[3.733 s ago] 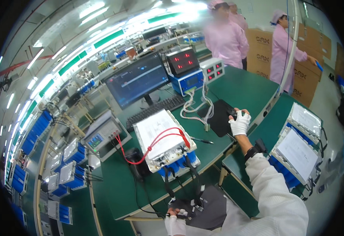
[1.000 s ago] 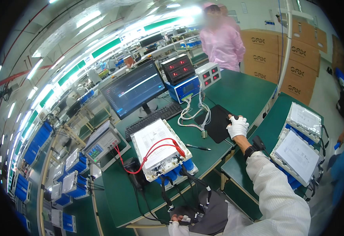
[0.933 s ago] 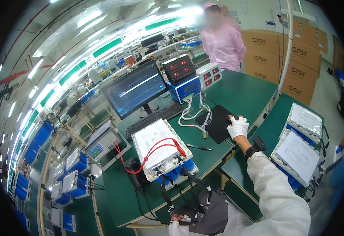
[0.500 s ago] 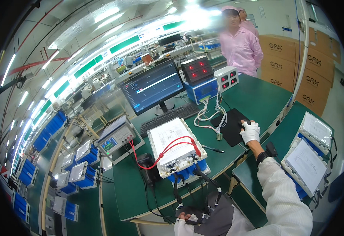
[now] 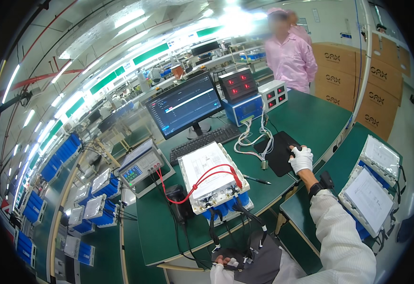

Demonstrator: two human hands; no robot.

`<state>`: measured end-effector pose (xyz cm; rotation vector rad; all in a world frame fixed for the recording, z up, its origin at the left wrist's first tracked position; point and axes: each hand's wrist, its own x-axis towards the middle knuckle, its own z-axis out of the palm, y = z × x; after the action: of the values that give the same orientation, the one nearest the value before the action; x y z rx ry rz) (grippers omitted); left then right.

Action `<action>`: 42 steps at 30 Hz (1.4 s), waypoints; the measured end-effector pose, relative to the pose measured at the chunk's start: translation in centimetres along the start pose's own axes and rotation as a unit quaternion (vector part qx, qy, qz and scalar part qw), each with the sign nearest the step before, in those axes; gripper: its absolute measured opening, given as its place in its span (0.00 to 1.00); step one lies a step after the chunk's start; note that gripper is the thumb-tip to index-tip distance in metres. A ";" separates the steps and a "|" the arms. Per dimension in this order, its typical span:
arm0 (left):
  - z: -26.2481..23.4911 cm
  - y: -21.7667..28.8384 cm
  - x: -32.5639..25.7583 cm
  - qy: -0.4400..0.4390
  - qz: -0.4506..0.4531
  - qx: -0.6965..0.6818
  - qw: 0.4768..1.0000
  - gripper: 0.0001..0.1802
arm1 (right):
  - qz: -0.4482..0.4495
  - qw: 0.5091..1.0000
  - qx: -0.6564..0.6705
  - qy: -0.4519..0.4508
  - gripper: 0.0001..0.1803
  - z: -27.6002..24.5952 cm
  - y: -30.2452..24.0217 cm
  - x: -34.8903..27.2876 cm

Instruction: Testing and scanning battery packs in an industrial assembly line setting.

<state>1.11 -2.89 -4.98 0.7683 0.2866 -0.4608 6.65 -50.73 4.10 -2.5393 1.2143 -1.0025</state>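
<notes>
My right hand (image 5: 301,159), in a white fingerless glove, lies over a computer mouse on the black mouse pad (image 5: 279,154); the hand hides most of the mouse. Low at the front, my left hand (image 5: 225,261) has curled fingers beside black cables (image 5: 215,234) above my lap; what they hold, if anything, is hidden. These cables hang from a blue battery pack (image 5: 226,208) with a white frame and a paper sheet (image 5: 206,166) on top. Red test leads (image 5: 210,174) run from the pack to a bench meter (image 5: 143,166) on the left.
Behind the pack stand a monitor (image 5: 184,105), a keyboard (image 5: 202,143) and stacked boxes with red digits (image 5: 238,85). A pen (image 5: 258,180) lies right of the pack. More battery packs sit at the right (image 5: 368,201) and left (image 5: 100,208). A person in pink (image 5: 290,59) stands beyond the table.
</notes>
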 end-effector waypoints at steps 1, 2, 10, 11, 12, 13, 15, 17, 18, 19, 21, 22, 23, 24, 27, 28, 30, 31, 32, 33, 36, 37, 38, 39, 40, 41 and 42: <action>0.5 0.1 -0.4 0.014 -0.008 -0.026 1.000 0.14 | 0.000 1.000 0.001 0.014 0.23 0.1 0.0 -0.1; 1.1 0.3 -0.7 0.014 -0.009 -0.026 1.000 0.14 | -0.001 1.000 0.005 0.006 0.23 0.4 0.1 -0.2; 3.0 0.7 -1.4 0.077 -0.027 -0.092 0.992 0.10 | 0.107 0.866 0.472 0.126 0.22 0.8 -0.5 -3.8; 2.8 0.7 -1.3 0.085 -0.032 -0.093 0.991 0.10 | 0.184 0.770 0.610 0.044 0.22 0.2 -1.2 -5.9; 2.6 0.7 -1.1 0.038 -0.022 -0.083 0.996 0.13 | 0.178 0.707 0.684 0.030 0.21 -0.5 -2.2 -8.7; 2.4 0.8 -1.1 0.036 -0.022 -0.065 0.997 0.16 | 0.212 0.637 0.741 0.012 0.21 -1.4 -3.4 -12.0; 2.1 1.0 -1.1 0.002 -0.008 -0.028 1.000 0.16 | 0.244 0.590 0.763 -0.099 0.22 -3.8 -5.3 -18.8; 2.2 1.2 -1.2 -0.062 0.053 0.000 0.997 0.17 | 0.333 0.582 0.711 -0.210 0.20 -5.5 -7.3 -25.0; 2.3 1.2 -1.6 -0.053 0.042 0.000 0.998 0.17 | 0.373 0.529 0.702 -0.297 0.18 -6.6 -8.1 -27.7; 2.6 1.1 -1.9 -0.067 0.040 0.003 0.997 0.18 | 0.394 0.468 0.700 -0.368 0.15 -7.3 -8.9 -29.3; 3.3 0.8 -2.5 -0.056 0.060 0.021 0.996 0.16 | 0.391 0.452 0.636 -0.489 0.10 -8.1 -10.7 -32.4; 3.7 0.6 -2.7 -0.055 0.060 0.035 0.996 0.16 | 0.341 0.457 0.630 -0.527 0.08 -8.3 -11.2 -33.1; 3.8 0.7 -2.9 -0.041 0.052 0.039 0.997 0.16 | 0.301 0.453 0.621 -0.564 0.07 -8.7 -11.5 -33.7; 3.8 1.1 -3.0 -0.057 0.086 0.053 0.993 0.15 | 0.291 0.467 0.604 -0.576 0.06 -8.5 -11.8 -33.7; 2.0 3.2 -2.8 -0.029 0.159 0.078 0.984 0.14 | 0.312 0.456 0.646 -0.527 0.05 -8.4 -11.4 -33.7; 0.9 4.5 -2.5 -0.015 0.153 0.088 0.984 0.15 | 0.308 0.456 0.641 -0.535 0.06 -8.3 -10.9 -33.5; -1.6 6.7 -2.4 0.029 0.153 0.186 0.970 0.19 | 0.287 0.487 0.591 -0.576 0.06 -8.2 -9.9 -33.1; -2.6 7.3 -2.6 0.084 0.154 0.277 0.945 0.21 | 0.247 0.505 0.556 -0.612 0.06 -8.3 -9.2 -33.0; -3.2 7.7 -2.3 0.188 0.131 0.413 0.881 0.26 | 0.245 0.516 0.517 -0.638 0.06 -8.2 -8.7 -32.8; -3.5 7.4 -2.4 0.149 0.136 0.411 0.889 0.26 | 0.236 0.512 0.541 -0.624 0.06 -8.3 -8.2 -32.7; -1.9 5.3 -3.0 0.268 0.306 0.761 0.505 0.30 | 0.138 0.659 0.396 -0.625 0.09 -8.4 -7.1 -32.7; -0.7 4.4 -3.3 0.163 0.318 0.787 0.502 0.26 | 0.144 0.658 0.396 -0.624 0.09 -8.3 -7.0 -32.7; 0.8 3.0 -3.3 0.061 0.184 0.642 0.742 0.23 | 0.052 0.723 0.378 -0.576 0.09 -8.2 -6.8 -32.9; 2.3 1.8 -3.3 -0.045 0.112 0.608 0.785 0.22 | -0.039 0.772 0.345 -0.533 0.09 -8.1 -6.7 -33.1; 3.7 1.1 -3.0 -0.135 0.049 0.618 0.773 0.22 | -0.015 0.750 0.345 -0.564 0.11 -7.9 -6.5 -33.2; 5.2 -0.2 -2.5 -0.171 0.032 0.667 0.725 0.19 | -0.060 0.767 0.346 -0.537 0.11 -7.8 -6.3 -33.3; 6.4 -1.3 -1.8 -0.175 0.015 0.704 0.688 0.17 | -0.092 0.783 0.361 -0.499 0.13 -7.7 -6.2 -33.4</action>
<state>-0.55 -7.76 -0.64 2.1594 -0.5680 -0.7692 -9.23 -20.94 -4.37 -1.9982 0.1919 0.0186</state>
